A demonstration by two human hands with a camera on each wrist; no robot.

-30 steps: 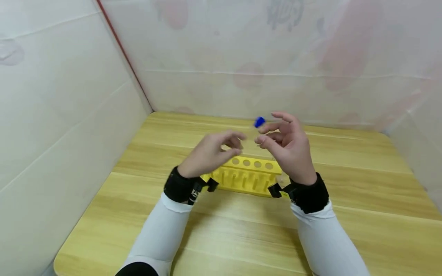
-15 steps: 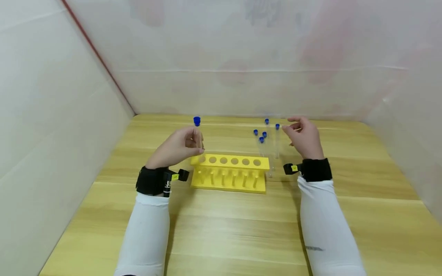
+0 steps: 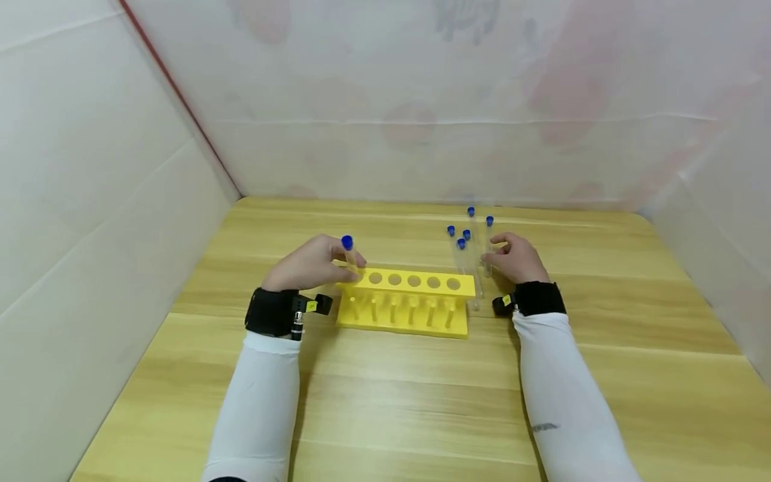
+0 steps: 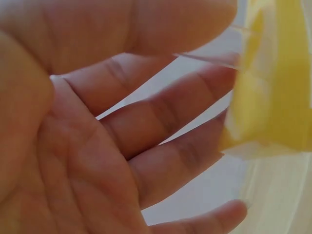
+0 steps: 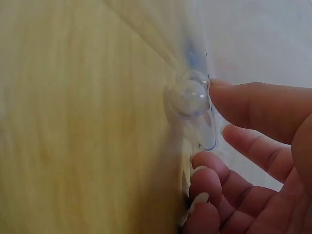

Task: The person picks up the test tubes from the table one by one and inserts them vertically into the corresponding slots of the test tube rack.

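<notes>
A yellow test tube rack (image 3: 403,314) with a row of round holes stands on the wooden table (image 3: 385,402). My left hand (image 3: 346,266) pinches a clear test tube with a blue cap (image 3: 347,243) that stands in the rack's leftmost hole, leaning a little. The left wrist view shows my palm and fingers (image 4: 161,117) close beside the rack (image 4: 275,97). Right of the rack, several blue-capped tubes (image 3: 465,244) lie on the table. My right hand (image 3: 496,258) is down on them, thumb (image 5: 253,105) and curled fingertips on either side of one tube (image 5: 192,97).
White paper walls close in the table on the left, back and right. The other rack holes (image 3: 414,280) hold nothing. Bare wood lies in front of the rack and to the far right.
My left hand has lowered its tube into the rack's leftmost hole. My right hand has dropped from above the table onto the lying tubes.
</notes>
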